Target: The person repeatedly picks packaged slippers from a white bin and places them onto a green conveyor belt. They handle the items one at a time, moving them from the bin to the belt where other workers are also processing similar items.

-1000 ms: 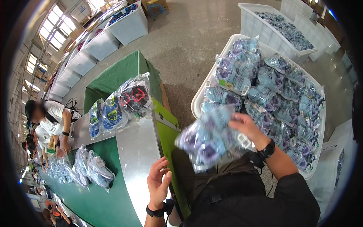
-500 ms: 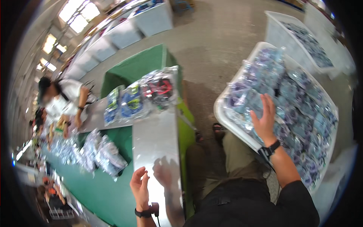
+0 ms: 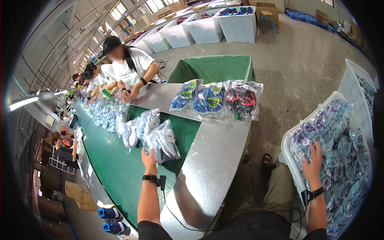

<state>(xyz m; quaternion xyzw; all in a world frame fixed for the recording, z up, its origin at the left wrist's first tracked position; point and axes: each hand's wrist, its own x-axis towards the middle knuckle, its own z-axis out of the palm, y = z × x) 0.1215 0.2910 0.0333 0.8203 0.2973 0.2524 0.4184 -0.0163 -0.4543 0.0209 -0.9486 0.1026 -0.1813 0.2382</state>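
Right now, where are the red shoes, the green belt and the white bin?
red shoes (image 3: 241, 101), head view, middle of bag
green belt (image 3: 116, 172), head view, bare surface
white bin (image 3: 289, 158), head view, near rim

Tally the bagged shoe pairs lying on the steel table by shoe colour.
Clear bag of blue shoes with green-yellow trim: 1
Clear bag of blue shoes with yellow trim: 1
Clear bag of black shoes with red trim: 1
Total on the steel table: 3

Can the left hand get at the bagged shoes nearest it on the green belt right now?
Probably yes: the left hand already touches the nearest bagged shoes on the green belt, and nothing lies between them.
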